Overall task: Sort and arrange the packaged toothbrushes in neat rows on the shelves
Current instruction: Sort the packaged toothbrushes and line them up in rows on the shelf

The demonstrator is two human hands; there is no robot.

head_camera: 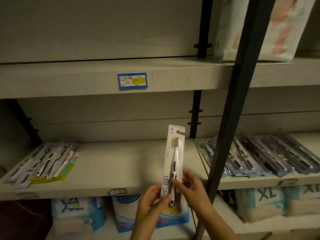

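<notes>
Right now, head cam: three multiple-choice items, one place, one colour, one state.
1. The pile of pale toothbrush packs lies where? A top shelf; B middle shelf, left end; C floor.
2. The price tag's border? A red; B blue; C green.
3. The held toothbrush pack is? A flat on a shelf; B hung on a hook; C upright in both hands.
Key: B, pile sits at the shelf's left end; B, blue frame round the tag; C, left hand and right hand pinch its lower end.

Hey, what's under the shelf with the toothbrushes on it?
Soft blue-and-white packs, some marked XL. The left hand, right hand and held toothbrush pack cover part of the middle ones.
</notes>
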